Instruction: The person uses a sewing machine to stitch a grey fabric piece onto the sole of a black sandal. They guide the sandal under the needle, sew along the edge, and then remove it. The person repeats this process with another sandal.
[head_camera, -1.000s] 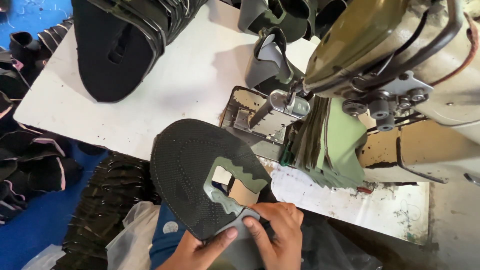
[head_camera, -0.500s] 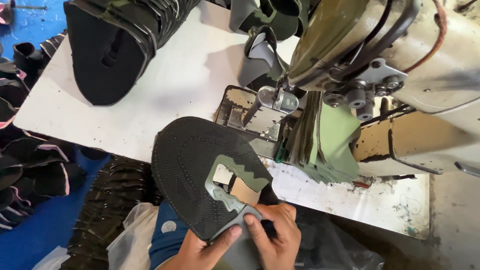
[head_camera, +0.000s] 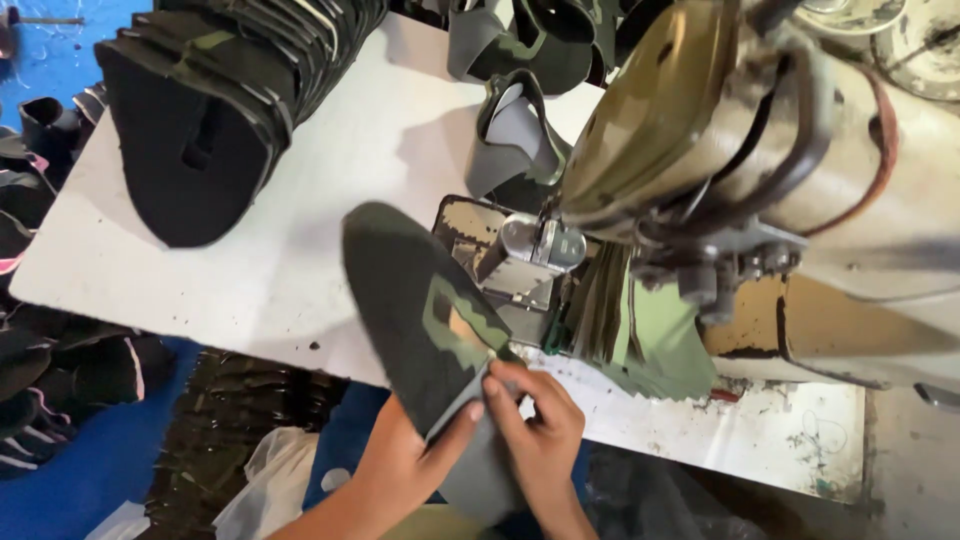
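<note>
Fabric shoe upper (head_camera: 405, 300), dark mesh with a green camouflage trim and a cut-out opening near its lower end, is tilted on edge over the front edge of the white table (head_camera: 300, 200), just left of the sewing machine (head_camera: 720, 180). Left hand (head_camera: 405, 465) and right hand (head_camera: 535, 430) both pinch its lower end, fingers pressed together on the cloth. 1 stack of similar dark uppers (head_camera: 220, 90) lies at the table's far left.
</note>
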